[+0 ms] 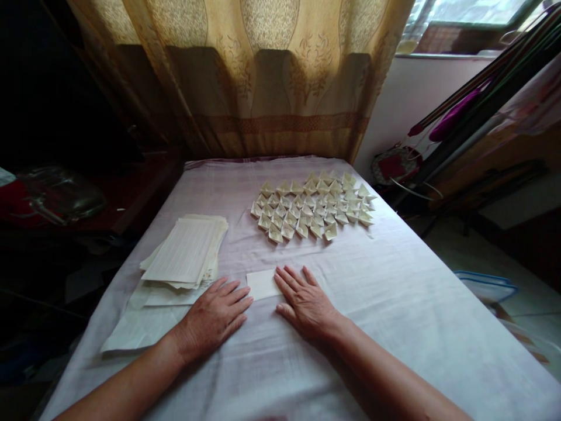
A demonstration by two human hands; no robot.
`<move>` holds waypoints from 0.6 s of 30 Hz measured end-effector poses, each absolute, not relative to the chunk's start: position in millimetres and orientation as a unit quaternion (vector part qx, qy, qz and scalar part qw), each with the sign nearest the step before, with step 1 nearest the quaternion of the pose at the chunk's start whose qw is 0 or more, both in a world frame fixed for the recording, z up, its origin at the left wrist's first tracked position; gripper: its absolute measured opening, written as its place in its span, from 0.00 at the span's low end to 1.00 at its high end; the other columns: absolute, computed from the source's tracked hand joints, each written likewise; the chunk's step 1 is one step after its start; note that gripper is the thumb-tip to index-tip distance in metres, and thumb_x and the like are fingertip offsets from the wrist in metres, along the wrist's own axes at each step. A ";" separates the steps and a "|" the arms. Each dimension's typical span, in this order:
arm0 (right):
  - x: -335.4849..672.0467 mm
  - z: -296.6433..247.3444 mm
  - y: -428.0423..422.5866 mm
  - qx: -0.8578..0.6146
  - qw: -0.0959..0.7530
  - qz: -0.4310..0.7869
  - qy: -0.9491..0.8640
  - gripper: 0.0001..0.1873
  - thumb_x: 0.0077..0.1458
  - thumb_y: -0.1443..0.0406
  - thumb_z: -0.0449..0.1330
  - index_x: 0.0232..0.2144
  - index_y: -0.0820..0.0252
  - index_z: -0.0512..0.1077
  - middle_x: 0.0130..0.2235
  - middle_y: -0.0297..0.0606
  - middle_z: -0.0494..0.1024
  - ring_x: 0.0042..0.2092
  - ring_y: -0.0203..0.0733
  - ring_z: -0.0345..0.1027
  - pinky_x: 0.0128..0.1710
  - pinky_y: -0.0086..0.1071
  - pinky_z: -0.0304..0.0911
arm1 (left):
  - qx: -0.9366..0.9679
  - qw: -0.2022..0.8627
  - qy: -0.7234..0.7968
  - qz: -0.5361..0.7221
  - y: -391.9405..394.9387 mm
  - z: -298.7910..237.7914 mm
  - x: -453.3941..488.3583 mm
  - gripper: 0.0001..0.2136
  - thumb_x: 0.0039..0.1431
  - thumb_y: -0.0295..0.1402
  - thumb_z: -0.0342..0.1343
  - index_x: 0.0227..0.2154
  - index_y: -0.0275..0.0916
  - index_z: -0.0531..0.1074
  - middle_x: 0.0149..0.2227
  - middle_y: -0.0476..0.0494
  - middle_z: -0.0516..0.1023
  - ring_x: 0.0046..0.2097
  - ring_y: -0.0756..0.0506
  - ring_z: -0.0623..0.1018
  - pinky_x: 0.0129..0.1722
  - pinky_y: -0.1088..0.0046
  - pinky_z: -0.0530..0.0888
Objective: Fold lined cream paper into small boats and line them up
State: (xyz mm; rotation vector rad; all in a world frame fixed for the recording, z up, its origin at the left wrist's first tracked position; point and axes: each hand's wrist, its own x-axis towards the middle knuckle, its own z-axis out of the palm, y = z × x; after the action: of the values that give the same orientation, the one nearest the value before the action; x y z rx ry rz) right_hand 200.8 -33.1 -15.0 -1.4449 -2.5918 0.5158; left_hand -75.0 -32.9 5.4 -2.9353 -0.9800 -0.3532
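Note:
A small folded sheet of white paper (262, 285) lies flat on the cloth between my hands. My right hand (303, 299) rests palm down with fingers outstretched, its fingertips over the paper's right end. Just left of the paper, my left hand (215, 318) is flat with its fingers spread; its fingertips come close to the paper's left edge, and I cannot tell if they touch. Beyond that hand is a stack of lined paper sheets (182, 248), with looser sheets (140, 327) under and in front of it. Farther back, several folded paper boats (302, 210) stand in close rows.
A pale cloth (372, 327) covers the table. Patterned yellow curtains (258, 88) hang behind its far edge. To the left, a dark red surface (144, 187) holds a clear plastic bag (61, 193). Right of the table are a bag (397, 166) and a blue-rimmed clear container (484, 285).

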 end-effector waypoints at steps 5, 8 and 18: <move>212.9 -11.5 -34.5 -0.472 0.059 0.155 -0.866 0.33 0.64 0.54 0.54 0.67 0.59 0.55 0.69 0.43 0.53 0.70 0.52 0.44 0.67 0.57 0.37 | -0.940 0.002 -0.321 -0.114 -28.0 8.3 -69.6 0.10 0.66 0.36 0.52 0.46 0.46 0.74 0.49 0.49 0.79 0.54 0.41 0.73 0.60 0.56 0.60; 213.6 -10.6 -36.9 -0.493 0.089 0.139 -0.854 0.30 0.65 0.56 0.53 0.66 0.59 0.58 0.68 0.44 0.56 0.69 0.52 0.47 0.67 0.55 0.39 | -0.929 0.014 -0.349 -0.121 -28.8 11.0 -51.0 0.06 0.65 0.34 0.54 0.38 0.42 0.75 0.42 0.47 0.81 0.51 0.41 0.74 0.60 0.55 0.62; 207.2 -7.9 -53.4 -0.468 0.106 0.149 -0.864 0.24 0.65 0.57 0.52 0.61 0.52 0.65 0.64 0.37 0.65 0.68 0.52 0.49 0.67 0.56 0.35 | -0.903 0.061 -0.424 -0.026 -34.6 6.2 4.1 0.05 0.62 0.23 0.54 0.32 0.37 0.73 0.32 0.43 0.78 0.34 0.43 0.79 0.33 0.68 0.74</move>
State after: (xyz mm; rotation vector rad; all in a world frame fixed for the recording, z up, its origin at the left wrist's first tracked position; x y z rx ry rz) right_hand 207.2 -53.4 -7.9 -1.3797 -2.5461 0.4396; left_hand 4.1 -34.6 6.2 -2.7326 -1.2840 -0.0796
